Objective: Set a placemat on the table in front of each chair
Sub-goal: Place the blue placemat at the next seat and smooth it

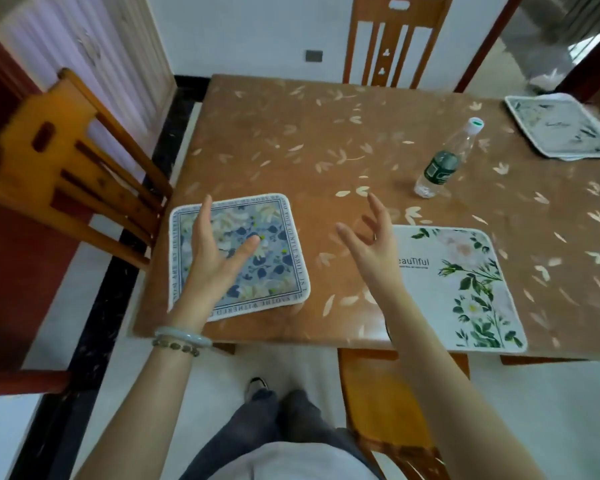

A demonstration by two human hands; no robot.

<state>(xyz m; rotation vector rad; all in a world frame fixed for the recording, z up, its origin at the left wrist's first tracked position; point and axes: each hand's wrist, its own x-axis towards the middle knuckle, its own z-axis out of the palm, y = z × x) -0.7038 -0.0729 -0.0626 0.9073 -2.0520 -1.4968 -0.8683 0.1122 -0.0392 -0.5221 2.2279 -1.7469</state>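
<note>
Brown bench [291,140]: blue placemat [274,251] beneath empty, spread left hand [215,258]; right hand [371,237] empty, spread, beside white placemat [465,289].

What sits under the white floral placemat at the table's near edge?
Under the white floral placemat is the brown leaf-patterned table, and a wooden chair is tucked below that edge. The right hand covers its left end.

Table [326,140]: three placemats [284,237] [465,289] [561,126], bottle [440,168].
</note>
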